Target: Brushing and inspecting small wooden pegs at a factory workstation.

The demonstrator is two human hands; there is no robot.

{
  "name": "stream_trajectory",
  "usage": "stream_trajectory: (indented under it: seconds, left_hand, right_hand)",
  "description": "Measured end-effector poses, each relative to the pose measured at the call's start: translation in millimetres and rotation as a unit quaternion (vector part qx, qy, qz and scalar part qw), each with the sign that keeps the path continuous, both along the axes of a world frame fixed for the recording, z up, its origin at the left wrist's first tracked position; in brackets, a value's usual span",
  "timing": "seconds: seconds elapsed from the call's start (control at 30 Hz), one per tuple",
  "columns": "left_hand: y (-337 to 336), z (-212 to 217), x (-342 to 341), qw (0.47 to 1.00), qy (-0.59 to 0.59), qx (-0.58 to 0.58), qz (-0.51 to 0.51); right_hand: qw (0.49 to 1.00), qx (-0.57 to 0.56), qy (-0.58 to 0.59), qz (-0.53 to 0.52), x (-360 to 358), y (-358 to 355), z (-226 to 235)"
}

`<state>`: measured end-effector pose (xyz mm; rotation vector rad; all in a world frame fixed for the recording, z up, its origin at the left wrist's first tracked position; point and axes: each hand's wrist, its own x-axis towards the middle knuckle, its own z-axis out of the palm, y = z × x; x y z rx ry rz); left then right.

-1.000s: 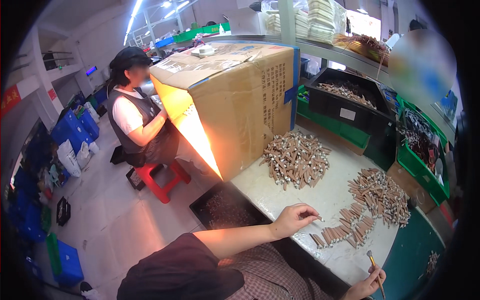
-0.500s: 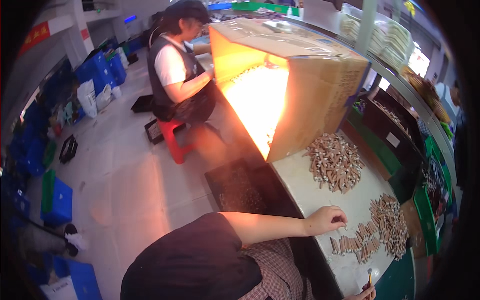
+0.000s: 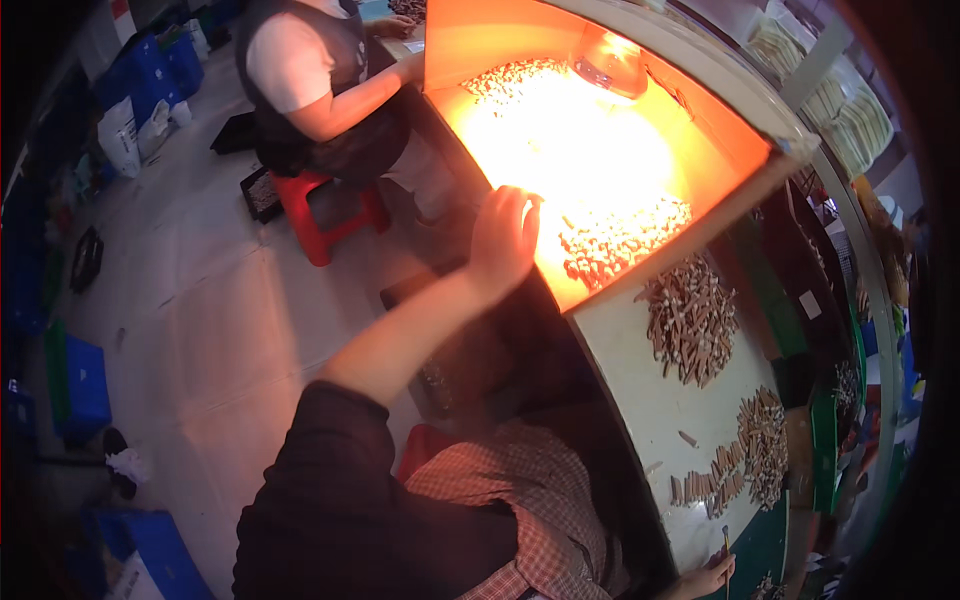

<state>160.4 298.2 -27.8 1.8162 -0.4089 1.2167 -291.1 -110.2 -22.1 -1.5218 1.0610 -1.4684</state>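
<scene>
My left hand (image 3: 508, 240) is raised at the front edge of a cardboard box (image 3: 790, 150) lying open on its side. Its fingers are curled together; glare hides what they hold, if anything. Inside the box, a lamp (image 3: 608, 65) glows over heaps of small pieces (image 3: 610, 245), the brightest part washed out. At the lower edge my right hand (image 3: 708, 580) grips a thin brush (image 3: 727, 550), upright. Nearby on the pale tabletop lie short rows of small brown sticks (image 3: 712, 482) with light tips. A larger pile of sticks (image 3: 765, 450) adjoins them, and one loose stick (image 3: 688, 438) lies apart.
Another heap of brown sticks (image 3: 690, 320) lies against the box. A co-worker (image 3: 310, 90) sits on a red stool (image 3: 325, 220) beyond the box's left side. Dark and green bins (image 3: 825, 450) line the table's right side. Blue crates (image 3: 85, 385) stand on the floor.
My left hand has moved from beside the stick rows up and away to the box opening. The view has shifted, showing more of the box's inside. My right hand still holds the brush.
</scene>
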Motion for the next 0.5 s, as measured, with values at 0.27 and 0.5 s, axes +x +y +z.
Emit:
stream_trajectory:
  seconds: [0.27, 0.5]
  left_hand:
    - [-55.9, -55.0, 88.7, 0.784, 0.417, -0.179, -0.424]
    - [-105.5, -4.5, 87.7, 0.883, 0.294, 0.174, -0.322]
  right_hand:
    - [0.993, 0.021, 0.115, -0.023, -32.3, -64.4, -37.2]
    - [0.994, 0.029, 0.098, -0.033, -21.8, -47.4, -28.0]
